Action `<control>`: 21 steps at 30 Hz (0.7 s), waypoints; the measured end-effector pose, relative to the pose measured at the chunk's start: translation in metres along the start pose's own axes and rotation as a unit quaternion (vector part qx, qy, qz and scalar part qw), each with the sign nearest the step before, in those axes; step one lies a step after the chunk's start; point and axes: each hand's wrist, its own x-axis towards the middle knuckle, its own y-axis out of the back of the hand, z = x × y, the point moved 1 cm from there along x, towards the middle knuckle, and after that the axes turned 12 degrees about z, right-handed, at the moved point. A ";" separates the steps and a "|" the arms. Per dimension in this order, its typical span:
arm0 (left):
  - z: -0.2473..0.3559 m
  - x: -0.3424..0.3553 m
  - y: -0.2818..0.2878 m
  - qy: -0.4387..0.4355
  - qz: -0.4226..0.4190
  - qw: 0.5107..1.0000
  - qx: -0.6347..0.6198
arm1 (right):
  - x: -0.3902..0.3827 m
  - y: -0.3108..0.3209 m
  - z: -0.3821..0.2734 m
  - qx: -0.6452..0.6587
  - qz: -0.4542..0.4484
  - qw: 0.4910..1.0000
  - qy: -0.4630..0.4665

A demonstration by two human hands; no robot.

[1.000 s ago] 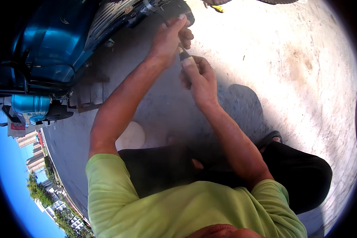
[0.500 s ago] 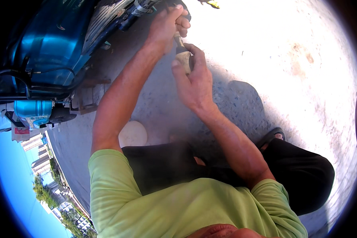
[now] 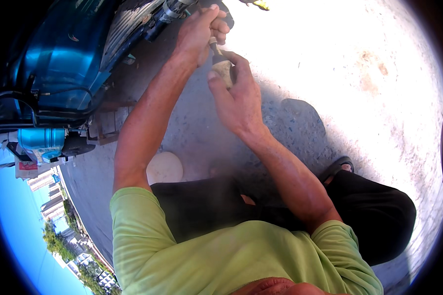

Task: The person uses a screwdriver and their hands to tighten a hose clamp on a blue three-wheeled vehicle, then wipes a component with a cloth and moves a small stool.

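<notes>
Jutting from right hand point(image 3: 242, 101) — tool point(image 3: 222, 70)

To your left: one turquoise container point(image 3: 42, 139), pale high-rise buildings point(image 3: 52, 208), green trees point(image 3: 55, 242), blue sky point(image 3: 12, 216). On your ground point(image 3: 310, 64) (part sun, part shadow): one pale round object point(image 3: 165, 167); ahead, one yellow scrap point(image 3: 261, 5).
</notes>
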 end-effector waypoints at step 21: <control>0.005 -0.002 0.000 0.010 -0.009 1.000 -0.004 | 0.009 -0.004 -0.003 0.174 -0.070 0.961 -0.202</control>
